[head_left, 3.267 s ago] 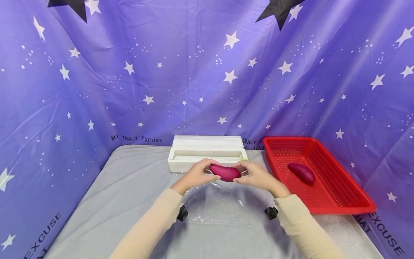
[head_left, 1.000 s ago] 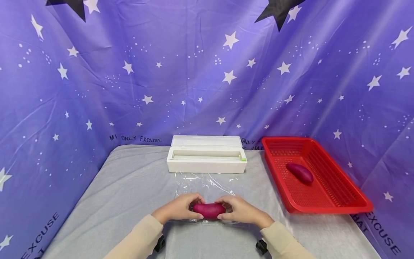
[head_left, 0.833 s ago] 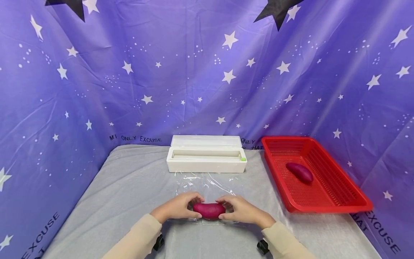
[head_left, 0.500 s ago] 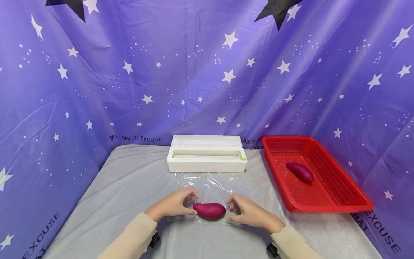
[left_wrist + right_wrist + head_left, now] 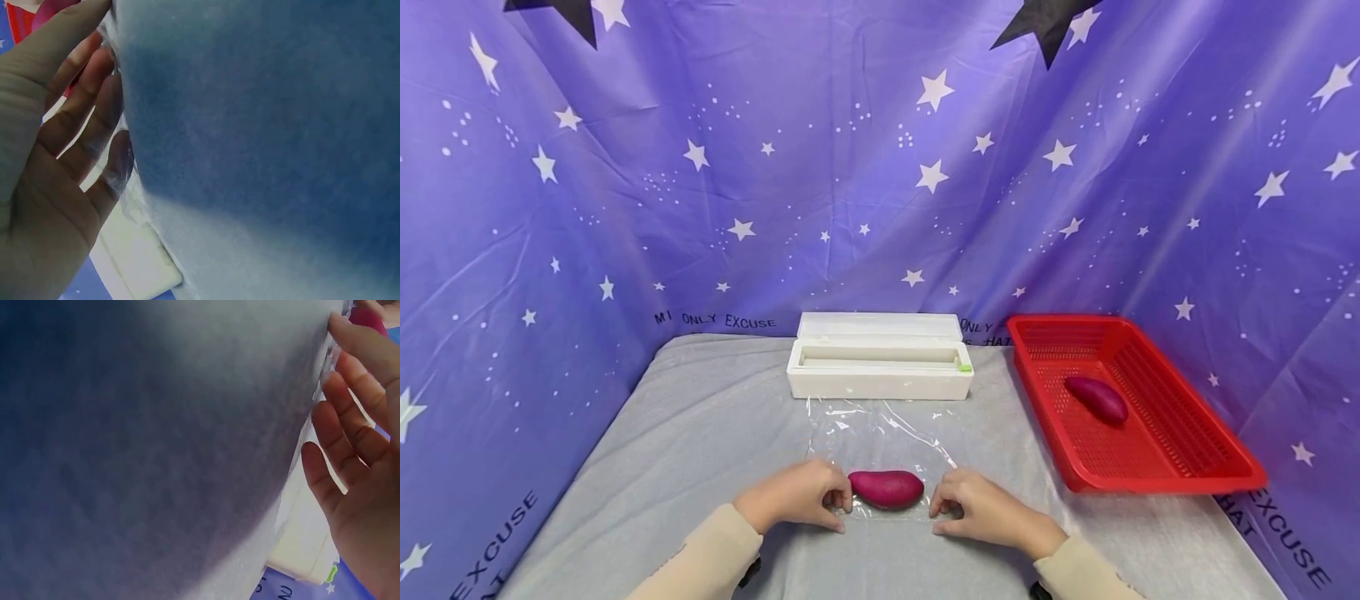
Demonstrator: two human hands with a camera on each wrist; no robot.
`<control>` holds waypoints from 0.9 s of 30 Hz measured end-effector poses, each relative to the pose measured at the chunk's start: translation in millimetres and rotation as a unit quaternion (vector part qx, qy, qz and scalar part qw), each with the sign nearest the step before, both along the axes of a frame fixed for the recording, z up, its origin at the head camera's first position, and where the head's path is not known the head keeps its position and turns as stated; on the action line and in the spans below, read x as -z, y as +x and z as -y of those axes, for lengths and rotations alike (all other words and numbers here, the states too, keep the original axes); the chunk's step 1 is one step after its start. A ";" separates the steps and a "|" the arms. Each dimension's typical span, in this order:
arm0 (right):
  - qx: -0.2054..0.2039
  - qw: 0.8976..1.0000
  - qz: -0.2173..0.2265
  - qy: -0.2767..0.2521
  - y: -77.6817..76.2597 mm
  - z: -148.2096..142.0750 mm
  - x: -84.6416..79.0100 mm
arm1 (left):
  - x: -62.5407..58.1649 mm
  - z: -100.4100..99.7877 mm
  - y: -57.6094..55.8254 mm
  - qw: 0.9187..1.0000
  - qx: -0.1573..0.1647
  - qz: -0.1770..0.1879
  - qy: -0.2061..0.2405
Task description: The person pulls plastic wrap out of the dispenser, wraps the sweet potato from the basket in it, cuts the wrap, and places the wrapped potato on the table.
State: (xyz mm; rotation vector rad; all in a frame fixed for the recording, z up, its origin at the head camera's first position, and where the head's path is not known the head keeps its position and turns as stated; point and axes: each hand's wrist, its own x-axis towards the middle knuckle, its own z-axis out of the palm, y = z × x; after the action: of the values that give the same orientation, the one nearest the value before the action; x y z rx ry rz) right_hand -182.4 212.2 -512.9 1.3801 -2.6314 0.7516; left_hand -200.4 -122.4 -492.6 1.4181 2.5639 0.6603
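A purple sweet potato (image 5: 887, 489) lies crosswise on a sheet of clear plastic wrap (image 5: 880, 429), close to the sheet's near edge. My left hand (image 5: 801, 496) is at its left end, with bent fingers touching the wrap and the thumb apart from them. On the other side, my right hand (image 5: 988, 510) rests at the wrap's near right corner, its thumb and fingers also apart. In the left wrist view, film shows over the fingertips (image 5: 119, 159). The right wrist view has the fingers (image 5: 322, 465) relaxed along the film's surface.
Behind the wrap stands a white wrap dispenser box (image 5: 880, 385), lid raised, with a green tab (image 5: 965, 367). At right a red plastic basket (image 5: 1150, 483) holds another purple sweet potato (image 5: 1097, 399). A starry purple curtain (image 5: 835, 167) surrounds the grey cloth-covered table (image 5: 700, 417).
Both hands brought the sweet potato toward the body, laid it on the wrap and let go. They then moved apart and down to the wrap's near edge on either side.
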 end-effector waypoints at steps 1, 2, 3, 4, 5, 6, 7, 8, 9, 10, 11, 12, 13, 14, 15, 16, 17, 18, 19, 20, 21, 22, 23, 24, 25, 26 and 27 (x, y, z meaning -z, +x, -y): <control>0.000 1.000 -0.003 0.001 0.5 0.3 0.5 | 0.6 -0.4 0.3 1.000 -0.003 -0.001 -0.003; 0.000 1.000 -0.005 0.002 0.9 0.5 0.8 | 1.4 -0.8 0.5 1.000 -0.004 -0.001 -0.003; 0.000 1.000 -0.008 0.003 1.1 0.9 0.9 | 2.1 -1.0 0.4 1.000 -0.007 -0.001 -0.003; 0.000 1.000 -0.010 0.004 1.3 1.2 0.9 | 2.8 -1.0 0.2 1.000 -0.008 -0.003 -0.004; 0.001 1.000 -0.011 0.004 1.4 1.5 0.7 | 3.3 -1.1 0.0 1.000 -0.009 -0.006 -0.002; 0.001 1.000 -0.011 0.004 1.7 1.7 0.4 | 3.8 -0.9 -0.2 1.000 -0.010 -0.008 -0.003; 0.002 1.000 -0.013 0.004 1.8 1.9 -0.2 | 4.0 -0.7 -0.4 1.000 -0.010 -0.008 -0.002; 0.004 1.000 -0.014 0.003 1.9 1.9 -0.8 | 4.5 -0.5 -0.7 1.000 -0.009 -0.014 0.001; 0.006 1.000 -0.016 0.000 1.9 1.9 -1.6 | 4.4 -0.2 -0.9 1.000 -0.010 -0.017 0.002; 0.008 1.000 -0.018 -0.003 1.9 2.0 -2.5 | 4.2 0.1 -1.2 1.000 -0.011 -0.020 0.006; 0.011 1.000 -0.019 -0.009 1.8 1.9 -3.3 | 3.9 0.5 -1.7 1.000 -0.012 -0.022 0.011; 0.013 1.000 -0.019 -0.014 1.5 1.9 -4.2 | 3.5 1.1 -2.0 1.000 -0.014 -0.020 0.016; 0.015 0.999 -0.020 -0.019 1.1 1.9 -4.9 | 2.9 1.6 -2.4 0.999 -0.016 -0.017 0.023; 0.017 0.999 -0.019 -0.025 0.6 1.8 -5.5 | 2.3 2.2 -2.7 0.999 -0.018 -0.014 0.031; 0.020 0.999 -0.017 -0.028 0.2 1.7 -5.8 | 1.5 3.0 -2.9 0.999 -0.021 -0.007 0.038; 0.022 0.999 -0.016 -0.031 -0.3 1.7 -6.0 | 0.7 3.6 -3.2 0.999 -0.024 -0.002 0.046; 0.025 0.999 -0.011 -0.034 -0.7 1.7 -6.2 | 0.0 4.4 -3.3 0.998 -0.028 0.004 0.053; 0.029 0.999 -0.006 -0.037 -1.1 1.7 -6.3 | -0.8 5.1 -3.2 0.998 -0.032 0.011 0.059; 0.033 0.999 -0.001 -0.039 -1.5 1.7 -6.3 | -1.3 5.8 -3.4 0.997 -0.036 0.016 0.063; 0.036 0.998 0.003 -0.041 -1.9 1.6 -6.2 | -1.7 6.3 -3.6 0.997 -0.041 0.021 0.066; 0.040 0.998 0.008 -0.043 -2.3 1.7 -6.3 | -1.9 6.8 -3.9 0.996 -0.046 0.025 0.066; 0.043 0.998 0.013 -0.045 -2.7 1.7 -6.2 | -1.9 7.1 -4.4 0.996 -0.049 0.028 0.067; 0.044 0.998 0.018 -0.048 -3.0 1.7 -6.4 | -1.5 7.3 -5.1 0.996 -0.050 0.031 0.066; 0.044 0.998 0.018 -0.048 -3.4 1.8 -6.6 | -1.1 7.4 -5.9 0.996 -0.050 0.032 0.066; 0.043 0.998 0.014 -0.046 -3.7 1.9 -6.8 | -0.4 7.5 -6.8 0.996 -0.051 0.033 0.064; 0.043 0.998 0.008 -0.044 -4.0 2.1 -7.1 | 0.0 7.7 -7.6 0.996 -0.051 0.031 0.064; 0.042 0.998 0.005 -0.041 -4.3 2.2 -7.2 | 0.7 7.9 -8.4 0.996 -0.050 0.030 0.065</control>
State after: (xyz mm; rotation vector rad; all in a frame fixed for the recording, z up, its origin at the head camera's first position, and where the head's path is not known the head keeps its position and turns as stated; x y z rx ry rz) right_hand -186.7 210.0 -505.7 1.2410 -2.6150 0.8460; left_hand -208.8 -130.3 -493.3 1.2904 2.6025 0.8849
